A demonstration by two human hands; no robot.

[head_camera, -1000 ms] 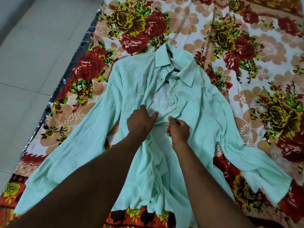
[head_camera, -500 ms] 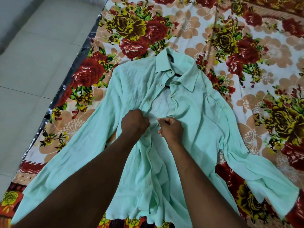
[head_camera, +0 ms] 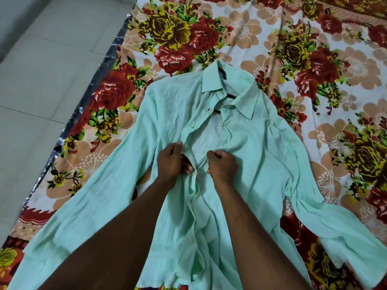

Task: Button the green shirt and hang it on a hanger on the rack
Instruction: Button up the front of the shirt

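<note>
Shirt (head_camera: 261,164) lies face up at centre frame on a floral sheet (head_camera: 314,80), sleeves spread toward lower left and lower right.

The front is closed below the hands: one button (head_camera: 193,174) sits fastened just between them and another shows lower down. From the hands up to the collar (head_camera: 245,103) the front gapes open, so I judge about three buttons remain.

The left hand (head_camera: 170,164) is curled round the buttonhole edge. The right hand (head_camera: 224,167) is fisted, pinching the opposite edge.

A dark bar in the neck opening appears to be a hanger (head_camera: 231,96), already inside the shirt.

No rack is in view, and hanging is not yet done. I judge the task roughly half complete.
</note>
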